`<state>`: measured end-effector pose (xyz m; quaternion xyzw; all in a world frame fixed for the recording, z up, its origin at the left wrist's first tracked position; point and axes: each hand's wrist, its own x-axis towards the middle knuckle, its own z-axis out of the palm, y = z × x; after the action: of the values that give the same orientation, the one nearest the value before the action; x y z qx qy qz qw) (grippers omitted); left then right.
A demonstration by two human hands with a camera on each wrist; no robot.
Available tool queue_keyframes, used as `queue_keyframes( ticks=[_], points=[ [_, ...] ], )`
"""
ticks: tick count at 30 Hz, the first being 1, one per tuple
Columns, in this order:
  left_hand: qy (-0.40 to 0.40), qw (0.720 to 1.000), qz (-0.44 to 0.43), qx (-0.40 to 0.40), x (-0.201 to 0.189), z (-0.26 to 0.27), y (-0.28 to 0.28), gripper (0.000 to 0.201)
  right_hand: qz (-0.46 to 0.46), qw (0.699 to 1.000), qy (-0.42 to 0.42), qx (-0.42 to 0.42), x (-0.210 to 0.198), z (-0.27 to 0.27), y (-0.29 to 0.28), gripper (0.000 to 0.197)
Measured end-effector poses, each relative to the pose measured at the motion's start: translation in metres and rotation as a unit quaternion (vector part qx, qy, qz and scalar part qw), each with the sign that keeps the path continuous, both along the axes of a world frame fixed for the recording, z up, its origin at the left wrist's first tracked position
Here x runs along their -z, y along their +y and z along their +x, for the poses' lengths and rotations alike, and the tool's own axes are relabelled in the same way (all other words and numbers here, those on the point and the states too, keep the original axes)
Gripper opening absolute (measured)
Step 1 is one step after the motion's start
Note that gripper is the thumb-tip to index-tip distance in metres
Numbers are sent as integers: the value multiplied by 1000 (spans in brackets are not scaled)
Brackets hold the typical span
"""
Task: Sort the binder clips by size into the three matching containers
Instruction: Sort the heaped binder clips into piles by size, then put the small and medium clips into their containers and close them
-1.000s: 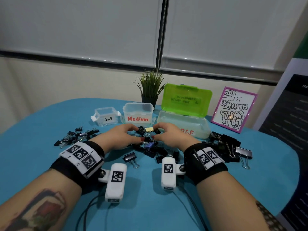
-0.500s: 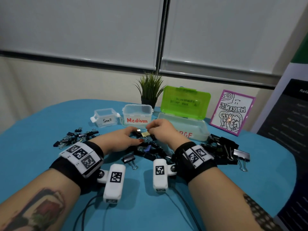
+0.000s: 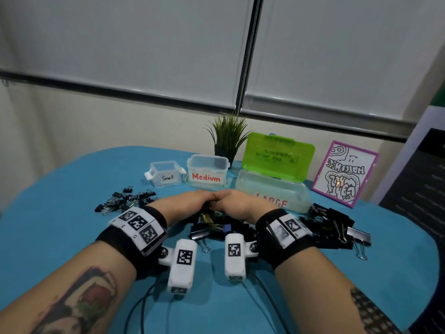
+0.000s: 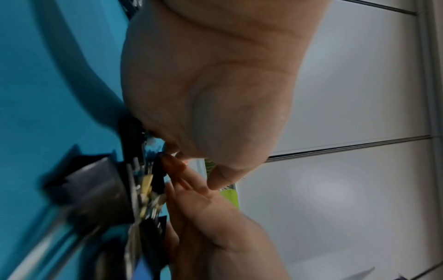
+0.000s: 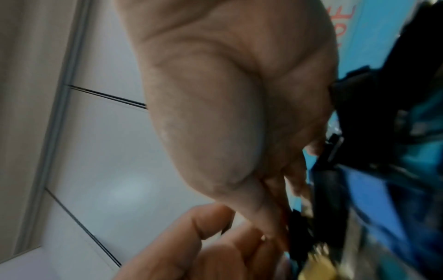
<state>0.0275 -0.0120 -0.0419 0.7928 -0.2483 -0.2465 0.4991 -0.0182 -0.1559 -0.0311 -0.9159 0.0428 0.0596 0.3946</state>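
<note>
Evenly and softly lit from overhead, with faint shadows on the teal cloth-covered counter point(image 3: 72, 237). Bowed at head-view edges. Heavily motion-blurred, close and out of focus in both wrist views.

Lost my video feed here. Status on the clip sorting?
Left hand and right hand together over middle clip pile, grip unclear. All three boxes look empty. Nothing blocking.
</note>
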Motion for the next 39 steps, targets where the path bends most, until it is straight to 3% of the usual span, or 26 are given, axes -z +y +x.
queue_keyframes(
  ticks=[1, 4, 8, 11, 14, 17, 21, 25, 30, 34, 39],
  points=[
    [-3, 1000, 4, 3, -1, -2, 1, 26, 12, 1000, -3, 7, -4, -5, -2, 33],
    [-24, 1000, 13, 6, -2, -3, 2, 56, -13, 999, -7, 44, -22, -29, -14, 35],
    [-36, 999, 33, 16, -7, -7, 4, 61, -142, 980, 65, 125, -43, -77, -24, 83],
    [-60, 997, 40, 22, -14, -9, 5, 56, -185, 960, 149, 151, -43, -98, -19, 99],
    [-68, 996, 47, 19, -13, -9, 5, 59, -168, 960, 159, 158, -38, -98, -12, 96],
    [-59, 997, 49, 26, -6, -8, 3, 76, -173, 959, 159, 158, -38, -93, -3, 88],
    [-87, 995, 50, 7, -13, -3, 7, 60, -216, 953, 156, 140, -50, -81, 14, 86],
    [-125, 975, -20, -181, -22, 18, 22, 45, -256, 958, 67, 107, -68, -52, 40, 66],
    [-128, 927, -79, -343, -26, 52, 53, 37, -127, 990, -39, 45, -74, 23, 74, 38],
    [-90, 905, -13, -417, -24, 72, 74, 49, -91, 995, -41, 13, -65, 74, 104, 39],
    [-12, 894, 151, -421, -14, 101, 85, 69, -257, 966, 0, -13, -42, 113, 114, 49]
  ],
)
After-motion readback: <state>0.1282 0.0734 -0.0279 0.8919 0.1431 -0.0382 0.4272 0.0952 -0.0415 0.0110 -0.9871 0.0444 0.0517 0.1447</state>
